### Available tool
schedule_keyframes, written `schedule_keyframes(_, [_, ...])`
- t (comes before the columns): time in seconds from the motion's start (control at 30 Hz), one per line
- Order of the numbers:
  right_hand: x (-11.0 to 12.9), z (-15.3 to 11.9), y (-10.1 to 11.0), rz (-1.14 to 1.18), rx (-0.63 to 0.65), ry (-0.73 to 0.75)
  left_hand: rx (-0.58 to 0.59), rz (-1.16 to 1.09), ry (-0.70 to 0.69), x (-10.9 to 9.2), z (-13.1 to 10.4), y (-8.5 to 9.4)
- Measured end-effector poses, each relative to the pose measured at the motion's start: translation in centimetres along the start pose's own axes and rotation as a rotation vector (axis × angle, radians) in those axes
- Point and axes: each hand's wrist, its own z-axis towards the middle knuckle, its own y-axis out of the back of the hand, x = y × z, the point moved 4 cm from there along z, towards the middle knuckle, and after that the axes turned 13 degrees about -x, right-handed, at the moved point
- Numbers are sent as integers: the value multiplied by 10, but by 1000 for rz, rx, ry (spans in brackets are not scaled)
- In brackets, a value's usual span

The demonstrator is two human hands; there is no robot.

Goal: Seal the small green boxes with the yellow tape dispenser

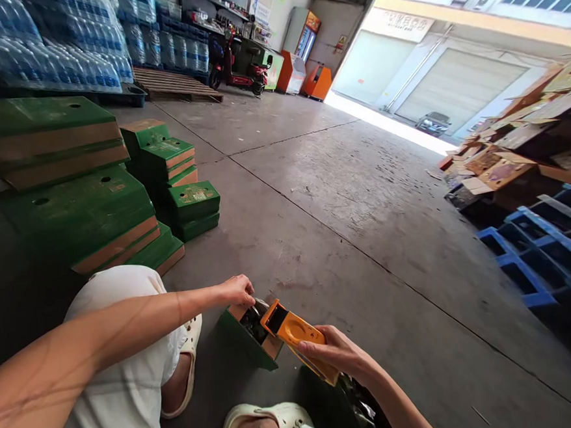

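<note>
My right hand [341, 352] is wrapped round an orange handheld device [301, 330] with a dark window at its far end and a round recess on top; I cannot tell its exact kind. My left hand [237, 290] is closed, fingertips pinched at a thin pale piece [261, 303] near the device's far end. Below both hands an open small green and brown cardboard box [249, 344] stands on the floor, with dark, shiny contents. Beneath my right wrist sits another dark green box [323, 400] beside black plastic [363, 407].
Stacked green boxes [89, 198] stand at left, smaller ones [194, 201] beyond. Shrink-wrapped bottles [59, 60], a wooden pallet [176, 81] and a red scooter [239, 74] are at the back. Blue pallets [537, 248] and flattened cardboard [501, 160] lie at right. My shoes [265, 414] are close by.
</note>
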Motion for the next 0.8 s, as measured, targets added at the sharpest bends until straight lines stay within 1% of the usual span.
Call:
schedule_keyframes(0.07, [4,3,0,14,2,-13,64,-23,84,7,2,-1])
schedule_keyframes(0.13, [11,0,2,31,8,-16,110,-89,145,10,1,0])
schedule_keyframes(0.2, [18,-5,4,-5,8,0,164,-144,189,10,-1,-2])
schedule_keyframes(0.3, [25,-13,8,-205,-56,35,278,-221,257,12,-7,-10])
schedule_keyframes(0.37, [27,-16,11,-382,-136,61,299,-258,275,14,-8,-18])
schedule_keyframes(0.47, [27,-19,11,-616,-208,80,244,-268,252,15,-8,-32])
schedule_keyframes(0.57, [27,-22,8,-810,-235,61,131,-260,216,14,-9,-49])
schedule_keyframes(0.67, [28,-24,6,-990,-301,21,17,-272,198,11,-12,-63])
schedule_keyframes(0.8, [27,-22,1,-1084,-338,-10,-64,-289,188,4,-15,-73])
